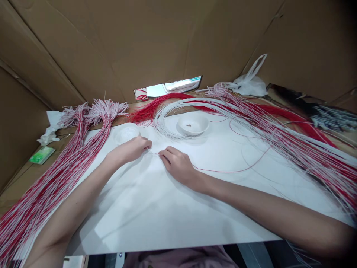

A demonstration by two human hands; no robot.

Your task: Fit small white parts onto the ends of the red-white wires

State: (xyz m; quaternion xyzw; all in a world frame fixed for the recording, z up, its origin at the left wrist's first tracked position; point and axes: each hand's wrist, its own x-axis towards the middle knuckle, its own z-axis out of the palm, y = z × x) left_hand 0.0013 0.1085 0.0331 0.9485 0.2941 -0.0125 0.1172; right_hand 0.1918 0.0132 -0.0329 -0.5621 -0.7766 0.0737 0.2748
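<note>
Both hands are over the white board (pixel 167 208), with a thin cord stretched across the short gap between their fingertips. My left hand (pixel 138 146) is closed in a pinch on one end of it, beside a shallow clear dish (pixel 126 134). My right hand (pixel 177 162) pinches the red part of the thin cord (pixel 231 171), which trails away to the right. Behind the hands is a white bowl (pixel 193 124) with a small dark bit inside. A coil of white cord (pixel 161 117) curves around the bowl's left side.
Bundles of red and white cords lie at left (pixel 80 149) and right (pixel 279 137). Red strands (pixel 167 97) and a mirror-like strip (pixel 173 87) are behind. A plastic bag (pixel 248 85) sits back right, a green packet (pixel 42 155) far left. Cardboard walls (pixel 153 41) surround the table.
</note>
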